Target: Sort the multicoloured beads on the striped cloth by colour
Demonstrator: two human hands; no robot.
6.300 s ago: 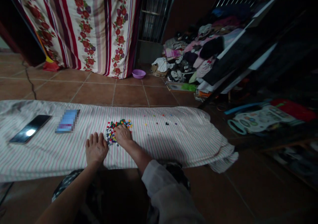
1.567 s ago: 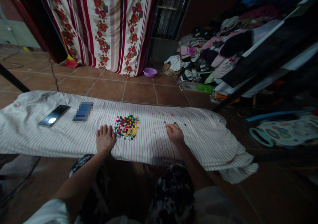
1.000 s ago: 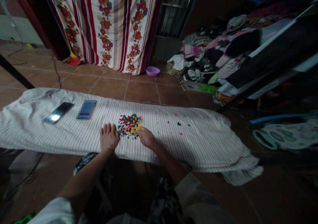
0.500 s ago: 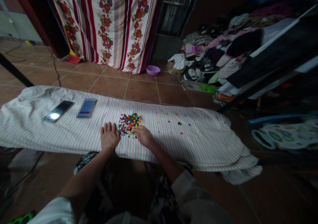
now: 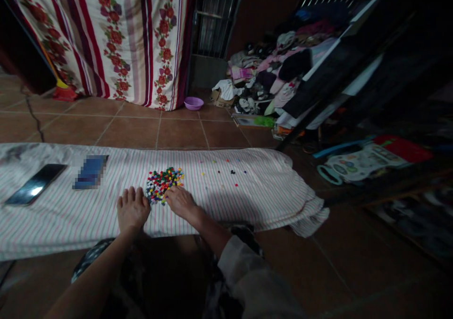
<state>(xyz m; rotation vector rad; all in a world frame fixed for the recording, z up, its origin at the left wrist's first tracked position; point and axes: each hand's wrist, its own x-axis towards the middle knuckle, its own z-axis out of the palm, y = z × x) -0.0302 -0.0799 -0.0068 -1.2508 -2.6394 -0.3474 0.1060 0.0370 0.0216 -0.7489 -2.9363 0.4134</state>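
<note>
Two flat, glossy phones (image 5: 37,184), one blurred, lie on striped cloth (image 5: 81,220); the left hand (image 5: 133,210) rests palm-down, fingers straight, beside heaped tiny beads (image 5: 161,182); the right hand (image 5: 181,202) curls over the heap's edge, its pinch hidden; rightward, stray beads (image 5: 232,172) dot the cloth.

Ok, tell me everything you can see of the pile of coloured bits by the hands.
The pile is a loose, shallow patch of many tiny pieces, mostly red, green, yellow, white and dark blue, plastic-looking; their exact shape is too small to tell. It lies directly on the striped cloth. The right hand has its fingertips at the near right edge; whether they pinch a piece is unclear. The left hand lies palm down just off its left side.
</note>
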